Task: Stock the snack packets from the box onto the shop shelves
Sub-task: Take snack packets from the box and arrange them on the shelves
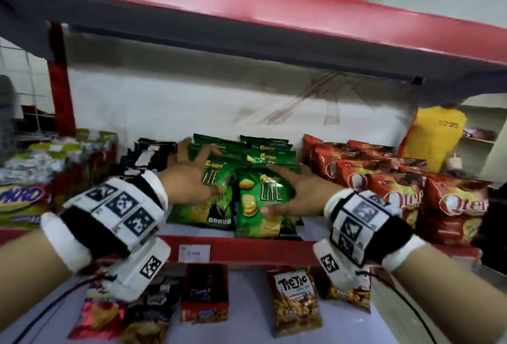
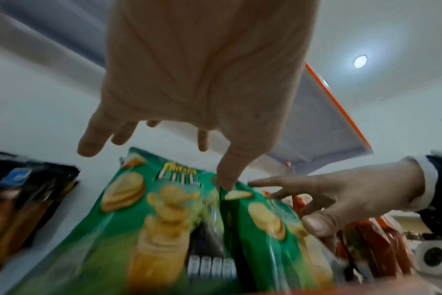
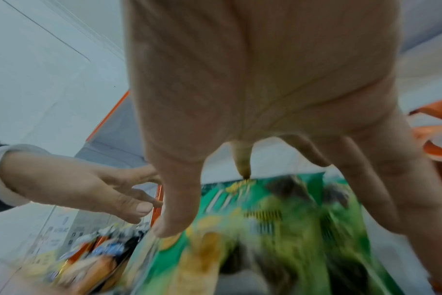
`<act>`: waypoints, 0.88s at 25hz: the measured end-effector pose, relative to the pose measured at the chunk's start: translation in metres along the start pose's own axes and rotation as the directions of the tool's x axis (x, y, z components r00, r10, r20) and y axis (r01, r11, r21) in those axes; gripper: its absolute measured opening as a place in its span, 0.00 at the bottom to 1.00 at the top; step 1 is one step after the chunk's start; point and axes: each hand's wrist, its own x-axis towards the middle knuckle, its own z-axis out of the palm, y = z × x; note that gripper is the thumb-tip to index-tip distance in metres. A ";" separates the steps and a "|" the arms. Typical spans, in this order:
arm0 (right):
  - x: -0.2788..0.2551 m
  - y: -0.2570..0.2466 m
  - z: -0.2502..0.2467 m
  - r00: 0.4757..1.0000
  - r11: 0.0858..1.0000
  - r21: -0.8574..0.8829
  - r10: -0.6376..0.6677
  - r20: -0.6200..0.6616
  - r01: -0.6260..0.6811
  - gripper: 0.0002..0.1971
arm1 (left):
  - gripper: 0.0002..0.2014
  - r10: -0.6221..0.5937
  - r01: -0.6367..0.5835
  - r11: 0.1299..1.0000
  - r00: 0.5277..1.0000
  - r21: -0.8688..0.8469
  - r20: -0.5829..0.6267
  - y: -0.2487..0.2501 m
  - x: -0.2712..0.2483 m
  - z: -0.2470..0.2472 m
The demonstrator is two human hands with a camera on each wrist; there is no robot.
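Note:
Green Chitato Lite packets stand in two rows on the middle shelf (image 1: 285,249). My left hand (image 1: 189,179) hovers with fingers spread over the left row's front packet (image 1: 201,206); in the left wrist view its thumb tip (image 2: 227,179) touches the packet tops (image 2: 144,209). My right hand (image 1: 299,192) lies against the right row's front packet (image 1: 260,206), thumb on its face, fingers straight and spread behind its top right. The right wrist view shows those spread fingers (image 3: 366,189) over the blurred green packet (image 3: 265,229). No box is in view.
Red Qtela packets (image 1: 397,187) fill the shelf to the right and dark packets (image 1: 148,151) stand to the left. The red upper shelf (image 1: 274,14) hangs close overhead. Below are a Tic Tic packet (image 1: 296,299) and a red carton (image 1: 204,288). A person in yellow (image 1: 436,135) stands far right.

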 end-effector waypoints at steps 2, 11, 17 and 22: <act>-0.004 0.001 0.027 0.998 0.996 0.089 0.014 -0.067 -0.008 0.54 | 0.41 -0.044 0.040 0.998 0.993 0.041 0.108 -0.003 -0.008 0.024; 0.006 0.000 0.058 0.937 0.944 0.329 0.107 -0.332 0.009 0.53 | 0.39 -0.118 0.118 0.993 0.993 0.019 0.012 0.005 0.000 0.062; -0.006 0.000 0.054 0.954 0.951 0.308 0.119 -0.274 -0.030 0.54 | 0.39 -0.114 0.114 0.993 0.993 -0.016 -0.017 0.000 -0.005 0.065; -0.026 -0.007 0.035 0.824 0.938 0.343 0.166 -0.542 0.037 0.36 | 0.31 0.052 -0.115 0.982 0.925 -0.149 -0.375 0.009 -0.014 0.050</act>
